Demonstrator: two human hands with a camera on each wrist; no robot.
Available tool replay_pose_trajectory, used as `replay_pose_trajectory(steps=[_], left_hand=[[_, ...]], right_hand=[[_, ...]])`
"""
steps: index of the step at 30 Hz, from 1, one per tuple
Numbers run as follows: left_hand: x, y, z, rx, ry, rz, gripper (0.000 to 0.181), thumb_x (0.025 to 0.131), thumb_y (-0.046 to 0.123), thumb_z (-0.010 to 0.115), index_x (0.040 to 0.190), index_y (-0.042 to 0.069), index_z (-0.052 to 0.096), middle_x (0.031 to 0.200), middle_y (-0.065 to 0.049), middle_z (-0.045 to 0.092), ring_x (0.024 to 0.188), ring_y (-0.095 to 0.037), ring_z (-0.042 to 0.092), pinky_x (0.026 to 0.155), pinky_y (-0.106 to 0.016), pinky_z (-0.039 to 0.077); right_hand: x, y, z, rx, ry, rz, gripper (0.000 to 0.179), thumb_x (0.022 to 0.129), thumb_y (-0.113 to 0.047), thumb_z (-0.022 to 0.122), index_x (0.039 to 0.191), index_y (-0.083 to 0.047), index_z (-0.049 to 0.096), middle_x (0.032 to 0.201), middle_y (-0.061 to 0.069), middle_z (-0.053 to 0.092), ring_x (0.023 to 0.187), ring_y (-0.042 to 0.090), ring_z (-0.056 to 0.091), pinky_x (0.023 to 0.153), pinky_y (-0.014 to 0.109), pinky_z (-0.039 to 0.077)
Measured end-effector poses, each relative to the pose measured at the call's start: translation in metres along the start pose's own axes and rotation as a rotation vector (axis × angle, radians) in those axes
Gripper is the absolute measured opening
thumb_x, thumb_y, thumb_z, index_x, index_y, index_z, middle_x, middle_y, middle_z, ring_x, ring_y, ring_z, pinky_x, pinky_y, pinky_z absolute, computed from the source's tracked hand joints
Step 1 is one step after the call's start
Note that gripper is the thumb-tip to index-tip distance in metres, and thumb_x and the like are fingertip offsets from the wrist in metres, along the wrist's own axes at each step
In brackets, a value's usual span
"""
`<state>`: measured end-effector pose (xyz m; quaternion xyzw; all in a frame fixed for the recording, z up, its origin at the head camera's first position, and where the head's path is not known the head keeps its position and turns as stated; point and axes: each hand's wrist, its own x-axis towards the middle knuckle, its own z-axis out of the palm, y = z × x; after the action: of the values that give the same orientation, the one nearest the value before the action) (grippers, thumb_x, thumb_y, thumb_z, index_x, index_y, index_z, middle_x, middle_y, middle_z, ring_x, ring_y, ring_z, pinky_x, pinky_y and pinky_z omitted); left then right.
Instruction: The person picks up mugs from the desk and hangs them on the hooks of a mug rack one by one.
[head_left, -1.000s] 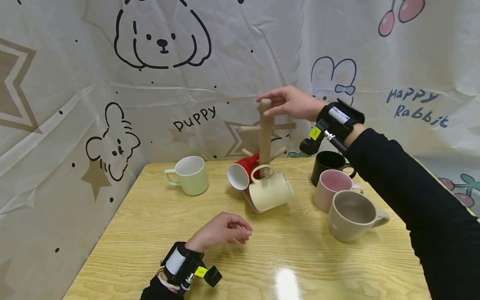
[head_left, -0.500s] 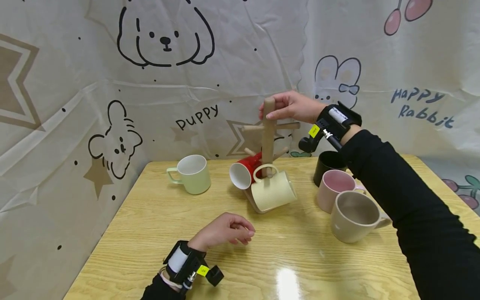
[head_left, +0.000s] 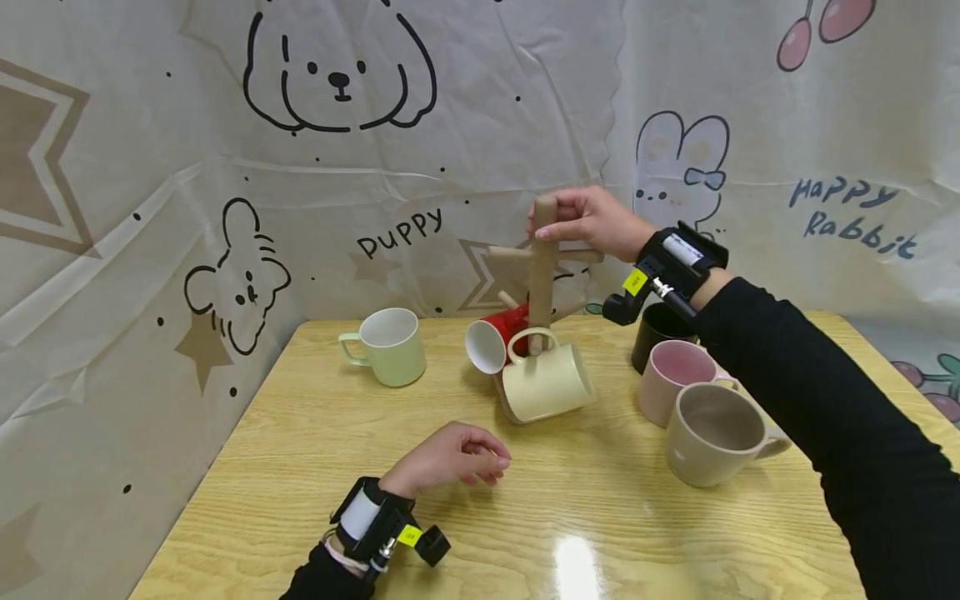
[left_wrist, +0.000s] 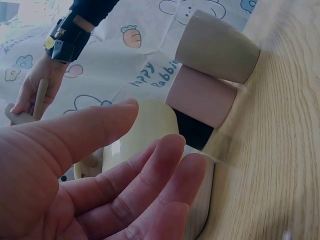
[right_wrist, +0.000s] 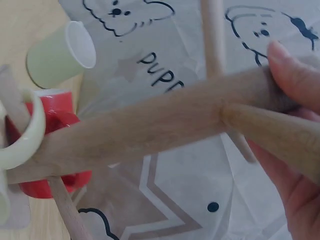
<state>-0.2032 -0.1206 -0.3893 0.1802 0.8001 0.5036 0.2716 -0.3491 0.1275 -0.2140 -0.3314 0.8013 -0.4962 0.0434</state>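
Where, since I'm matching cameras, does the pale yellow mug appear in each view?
Head: the pale yellow mug is right of and below centre.
Left wrist: the mug is near centre, partly behind the left hand.
Right wrist: only part shows, mainly its handle, at the left edge.
Shared landmark: the wooden rack, held by the right hand.

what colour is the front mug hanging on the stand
That mug is pale yellow, clearest in the head view.

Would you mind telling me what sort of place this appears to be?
Probably an indoor corner staged for recording, though the wider room isn't shown: a cartoon-printed backdrop hangs behind a wood-grain table, and the person has wrist-worn cameras.
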Motion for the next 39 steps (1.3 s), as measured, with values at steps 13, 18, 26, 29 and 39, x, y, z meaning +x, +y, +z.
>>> replay_pose_trajectory(steps=[13, 18, 26, 29, 39], left_hand=[[0.001, 0.000, 0.000, -0.003, 0.012, 0.002, 0.025, 0.088, 0.025, 0.061, 0.100, 0.004, 0.066, 0.086, -0.008, 0.069, 0.076, -0.013, 0.065, 0.067, -0.031, 0.050], [0.000, 0.000, 0.000, -0.003, 0.013, 0.005, 0.025, 0.088, 0.025, 0.061, 0.100, 0.003, 0.066, 0.086, -0.009, 0.069, 0.076, -0.014, 0.066, 0.068, -0.034, 0.051], [-0.001, 0.001, 0.000, 0.001, 0.026, 0.002, 0.025, 0.088, 0.025, 0.062, 0.100, 0.003, 0.066, 0.085, -0.008, 0.069, 0.076, -0.014, 0.066, 0.068, -0.033, 0.051], [-0.001, 0.001, 0.000, 0.004, 0.025, 0.012, 0.025, 0.088, 0.024, 0.062, 0.099, 0.003, 0.066, 0.084, -0.008, 0.069, 0.076, -0.013, 0.065, 0.068, -0.032, 0.051], [-0.002, 0.001, -0.001, 0.000, 0.020, 0.016, 0.024, 0.088, 0.023, 0.061, 0.099, 0.002, 0.066, 0.087, -0.009, 0.069, 0.076, -0.014, 0.066, 0.067, -0.032, 0.051]], right_hand=[[-0.006, -0.011, 0.020, -0.282, 0.268, 0.142, 0.035, 0.083, -0.014, 0.067, 0.114, 0.000, 0.060, 0.113, 0.020, 0.063, 0.104, 0.029, 0.061, 0.091, 0.039, 0.046], [-0.009, -0.017, 0.027, -0.410, 0.353, 0.163, 0.033, 0.082, -0.021, 0.069, 0.107, -0.001, 0.063, 0.105, 0.019, 0.066, 0.092, 0.027, 0.062, 0.077, 0.034, 0.049], [-0.011, -0.027, 0.033, -0.487, 0.432, 0.211, 0.032, 0.081, -0.025, 0.071, 0.100, 0.000, 0.065, 0.099, 0.018, 0.067, 0.087, 0.026, 0.062, 0.070, 0.033, 0.052], [-0.012, -0.028, 0.030, -0.494, 0.433, 0.234, 0.032, 0.079, -0.026, 0.073, 0.094, 0.001, 0.062, 0.095, 0.017, 0.065, 0.082, 0.025, 0.060, 0.064, 0.029, 0.050], [-0.009, -0.030, 0.027, -0.480, 0.467, 0.280, 0.031, 0.077, -0.026, 0.073, 0.085, -0.002, 0.057, 0.090, 0.014, 0.062, 0.077, 0.024, 0.060, 0.060, 0.026, 0.053]])
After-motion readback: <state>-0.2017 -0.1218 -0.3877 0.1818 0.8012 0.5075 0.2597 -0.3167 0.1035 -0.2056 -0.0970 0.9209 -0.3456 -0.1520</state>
